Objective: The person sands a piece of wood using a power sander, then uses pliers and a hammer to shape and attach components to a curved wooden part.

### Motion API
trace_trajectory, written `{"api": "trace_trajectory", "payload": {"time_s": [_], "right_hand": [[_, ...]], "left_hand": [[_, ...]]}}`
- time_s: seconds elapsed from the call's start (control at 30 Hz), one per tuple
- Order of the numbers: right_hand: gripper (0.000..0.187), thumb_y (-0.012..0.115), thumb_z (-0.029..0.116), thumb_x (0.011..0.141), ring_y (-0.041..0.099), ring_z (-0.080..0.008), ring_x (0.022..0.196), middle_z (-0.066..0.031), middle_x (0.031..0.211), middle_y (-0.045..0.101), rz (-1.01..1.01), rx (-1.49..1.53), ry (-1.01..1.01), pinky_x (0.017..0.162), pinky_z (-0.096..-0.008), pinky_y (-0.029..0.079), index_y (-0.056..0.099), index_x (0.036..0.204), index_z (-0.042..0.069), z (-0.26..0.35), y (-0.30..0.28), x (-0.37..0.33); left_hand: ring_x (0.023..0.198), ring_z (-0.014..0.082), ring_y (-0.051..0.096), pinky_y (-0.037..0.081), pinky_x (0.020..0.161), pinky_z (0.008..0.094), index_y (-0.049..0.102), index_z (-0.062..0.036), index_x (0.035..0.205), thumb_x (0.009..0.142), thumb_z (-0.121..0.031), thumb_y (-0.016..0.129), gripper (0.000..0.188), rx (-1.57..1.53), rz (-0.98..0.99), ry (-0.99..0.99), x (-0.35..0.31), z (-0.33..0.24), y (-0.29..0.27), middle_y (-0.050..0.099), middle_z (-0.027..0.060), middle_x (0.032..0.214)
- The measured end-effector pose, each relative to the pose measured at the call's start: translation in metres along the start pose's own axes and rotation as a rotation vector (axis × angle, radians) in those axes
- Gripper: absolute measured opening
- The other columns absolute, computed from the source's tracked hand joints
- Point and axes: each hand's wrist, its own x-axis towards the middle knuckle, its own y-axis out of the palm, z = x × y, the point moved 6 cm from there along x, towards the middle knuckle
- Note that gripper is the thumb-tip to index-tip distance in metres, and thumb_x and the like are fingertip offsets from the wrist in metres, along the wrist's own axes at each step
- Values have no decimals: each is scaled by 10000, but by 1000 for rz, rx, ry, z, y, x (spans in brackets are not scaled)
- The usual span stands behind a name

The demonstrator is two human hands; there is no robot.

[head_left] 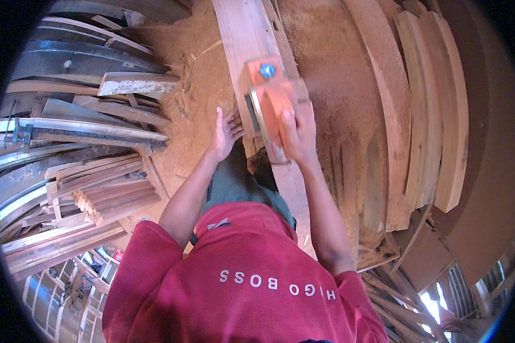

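Observation:
An orange electric hand planer (269, 106) with a blue knob at its front rests on a long pale wooden plank (240, 28). My right hand (301, 134) is wrapped round the planer's handle; hand and tool are a little smeared by motion. Left of the planer, close by the plank's edge, my left hand (226, 134) holds nothing and has its fingers apart. Whether its fingertips touch the plank, I cannot tell. The plank runs away from me, and its near part passes beside my right forearm.
Sawdust (197, 63) covers the ground around the plank. Long curved boards (420, 114) stand at the right. To the left lie many wooden offcuts (137, 83) and a stack of slats (117, 200), beside a blue clamp (26, 137).

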Motion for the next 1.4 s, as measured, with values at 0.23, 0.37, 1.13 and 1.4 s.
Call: {"api": "trace_trajectory", "payload": {"time_s": [0.23,0.37,1.13,1.4], "right_hand": [[576,523,362,995,633,-316,980,-210,1060,673,206,25,323,861,-430,492,483,1429,-14,-25,1,-47],[598,532,455,978,674,-306,885,-176,899,676,184,85,408,763,-407,518,563,1332,-26,-41,-30,-154],[505,518,388,988,636,-319,1046,-215,1072,676,19,-91,7,874,-448,485,581,1294,-9,18,24,-13],[456,564,384,975,685,-288,686,-200,753,665,227,134,445,660,-433,523,654,1106,-43,-19,13,-170]], "left_hand": [[1260,323,498,350,1109,452,263,-63,1570,917,-813,246,995,-62,-10,-9,-1,-4,-1,437,223,1482],[1205,300,533,381,1079,436,283,-54,1561,919,-811,246,994,-92,-5,-14,4,-2,-1,496,210,1424],[1331,336,468,335,1125,472,317,-52,1543,885,-851,216,1040,-212,7,-70,0,-17,-5,442,239,1486],[1288,375,499,326,1134,502,311,-44,1538,863,-875,218,1075,-305,49,-130,18,-4,-23,514,273,1398]]}}
